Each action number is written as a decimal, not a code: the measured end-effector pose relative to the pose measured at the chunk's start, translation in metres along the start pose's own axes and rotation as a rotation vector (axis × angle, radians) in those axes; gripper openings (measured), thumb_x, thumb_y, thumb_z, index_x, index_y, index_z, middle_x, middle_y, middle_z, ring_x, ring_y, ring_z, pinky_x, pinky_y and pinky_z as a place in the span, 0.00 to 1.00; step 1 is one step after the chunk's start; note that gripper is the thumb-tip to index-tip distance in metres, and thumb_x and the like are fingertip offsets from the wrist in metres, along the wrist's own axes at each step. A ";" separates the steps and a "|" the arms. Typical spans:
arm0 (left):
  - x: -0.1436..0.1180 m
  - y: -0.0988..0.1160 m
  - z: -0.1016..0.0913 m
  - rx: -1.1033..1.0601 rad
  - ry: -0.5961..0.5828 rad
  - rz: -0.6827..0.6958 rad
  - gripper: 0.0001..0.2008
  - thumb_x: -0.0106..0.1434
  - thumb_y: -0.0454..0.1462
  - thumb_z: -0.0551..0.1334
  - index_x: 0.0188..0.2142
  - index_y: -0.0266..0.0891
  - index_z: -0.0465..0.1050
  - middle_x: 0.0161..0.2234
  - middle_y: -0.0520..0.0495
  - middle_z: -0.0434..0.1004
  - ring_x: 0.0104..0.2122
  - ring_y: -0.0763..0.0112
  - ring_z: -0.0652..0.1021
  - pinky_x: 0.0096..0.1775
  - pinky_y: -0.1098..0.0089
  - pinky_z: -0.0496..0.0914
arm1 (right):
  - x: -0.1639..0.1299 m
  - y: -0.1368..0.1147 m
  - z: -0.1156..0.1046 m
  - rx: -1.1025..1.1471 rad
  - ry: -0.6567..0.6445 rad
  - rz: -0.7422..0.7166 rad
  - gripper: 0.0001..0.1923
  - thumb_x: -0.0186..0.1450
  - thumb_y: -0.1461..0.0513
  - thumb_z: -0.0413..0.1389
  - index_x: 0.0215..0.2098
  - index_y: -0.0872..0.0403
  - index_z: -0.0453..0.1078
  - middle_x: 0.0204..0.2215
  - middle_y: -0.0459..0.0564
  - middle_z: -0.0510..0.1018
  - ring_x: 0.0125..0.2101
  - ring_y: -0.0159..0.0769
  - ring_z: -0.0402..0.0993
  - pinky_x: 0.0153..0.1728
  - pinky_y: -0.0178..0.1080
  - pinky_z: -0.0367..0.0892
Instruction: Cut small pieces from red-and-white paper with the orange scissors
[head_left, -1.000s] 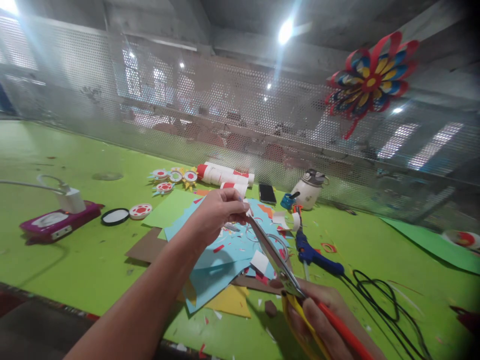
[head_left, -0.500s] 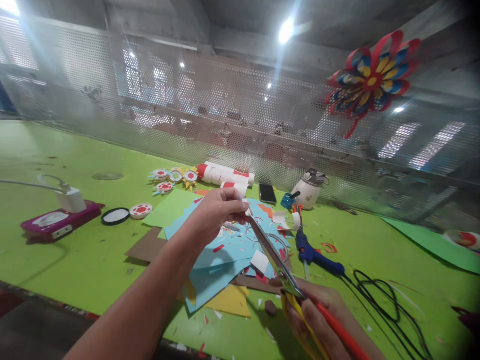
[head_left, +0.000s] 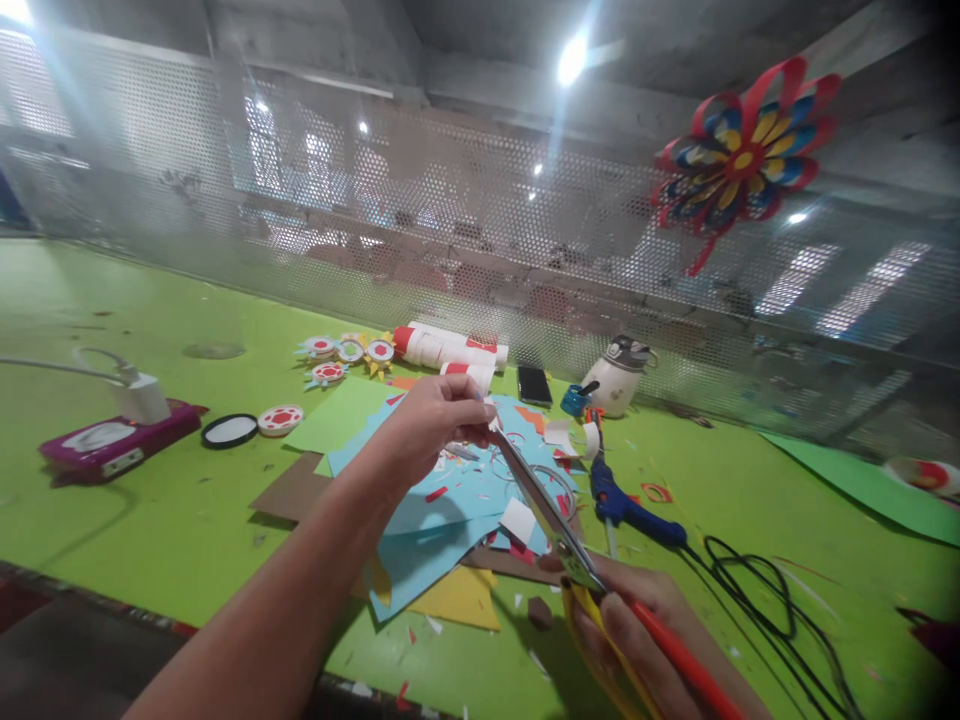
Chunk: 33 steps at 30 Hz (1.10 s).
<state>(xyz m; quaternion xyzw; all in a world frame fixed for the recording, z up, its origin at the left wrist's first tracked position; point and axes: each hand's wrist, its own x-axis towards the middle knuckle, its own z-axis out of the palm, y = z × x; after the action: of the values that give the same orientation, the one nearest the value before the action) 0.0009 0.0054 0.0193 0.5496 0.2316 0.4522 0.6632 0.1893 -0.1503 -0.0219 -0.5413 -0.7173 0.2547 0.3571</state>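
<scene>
My right hand [head_left: 637, 620] is wrapped round the handles of a pair of scissors [head_left: 536, 500], one handle red and one yellow. The long metal blades lie nearly together and point up and left, their tips at the fingers of my left hand [head_left: 442, 420]. Those left fingers pinch a small white piece of paper [head_left: 491, 415], mostly hidden by the fingertips. Under both hands lie light blue paper sheets [head_left: 427, 565], strewn with red and white scraps. A white paper square [head_left: 517, 520] rests beside the blades.
A blue glue gun [head_left: 637, 515] with a black cable lies to the right. Behind are a phone [head_left: 534, 385], a white jug [head_left: 616, 380], white and red paper rolls [head_left: 450, 347] and small paper flowers [head_left: 379, 352]. A purple power strip [head_left: 120, 440] sits left. A paper flower [head_left: 742, 160] hangs above.
Almost nothing differs. My hands, the scissors and the white piece hold their places, while the whole view has shifted very slightly.
</scene>
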 end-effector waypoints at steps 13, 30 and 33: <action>-0.001 0.001 0.000 0.018 -0.001 0.001 0.07 0.47 0.31 0.65 0.21 0.36 0.65 0.20 0.50 0.70 0.22 0.73 0.73 0.31 0.66 0.67 | 0.004 -0.006 -0.002 0.056 -0.002 0.009 0.25 0.64 0.46 0.46 0.37 0.56 0.75 0.16 0.45 0.66 0.18 0.34 0.65 0.21 0.33 0.64; 0.000 0.000 -0.001 0.019 -0.001 0.005 0.08 0.47 0.32 0.66 0.21 0.36 0.65 0.20 0.50 0.70 0.22 0.73 0.73 0.30 0.67 0.67 | 0.001 0.001 0.001 0.132 0.015 0.007 0.23 0.65 0.48 0.47 0.39 0.57 0.75 0.16 0.45 0.66 0.21 0.35 0.68 0.28 0.37 0.70; 0.000 0.000 0.000 0.025 0.007 -0.002 0.08 0.46 0.32 0.66 0.21 0.36 0.65 0.20 0.50 0.70 0.22 0.74 0.73 0.30 0.67 0.67 | 0.001 0.002 0.003 0.157 0.005 0.003 0.22 0.66 0.50 0.48 0.41 0.57 0.74 0.13 0.40 0.59 0.17 0.31 0.63 0.31 0.39 0.70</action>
<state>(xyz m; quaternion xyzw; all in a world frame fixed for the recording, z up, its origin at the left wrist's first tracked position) 0.0006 0.0055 0.0195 0.5560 0.2401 0.4506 0.6559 0.1876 -0.1491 -0.0251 -0.5135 -0.6934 0.3094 0.3997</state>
